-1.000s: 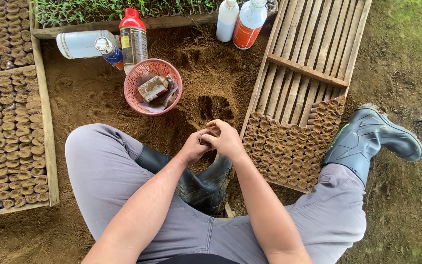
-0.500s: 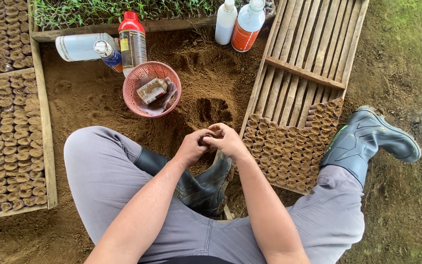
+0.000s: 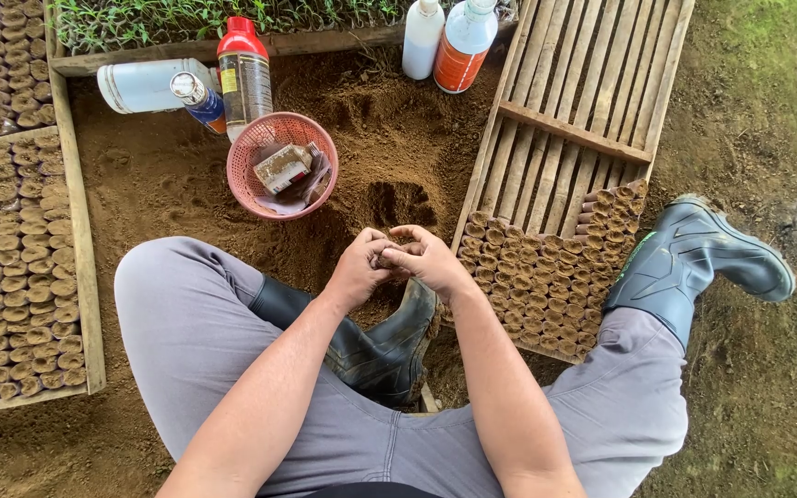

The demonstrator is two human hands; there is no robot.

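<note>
While both hands, left hand [image 3: 359, 269] and right hand [image 3: 431, 261], close on a soil plug [image 3: 393, 261] just beside the slatted tray [image 3: 572, 111], it looks crumbly, light; cup its sides.

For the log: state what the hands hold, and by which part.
Left hand and right hand are pressed together around something small; it is hidden, so thing and hold cannot be told.

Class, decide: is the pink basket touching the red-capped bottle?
Touching. In the head view the pink basket's upper rim meets the base of the red-capped bottle, no soil visible between.
</note>
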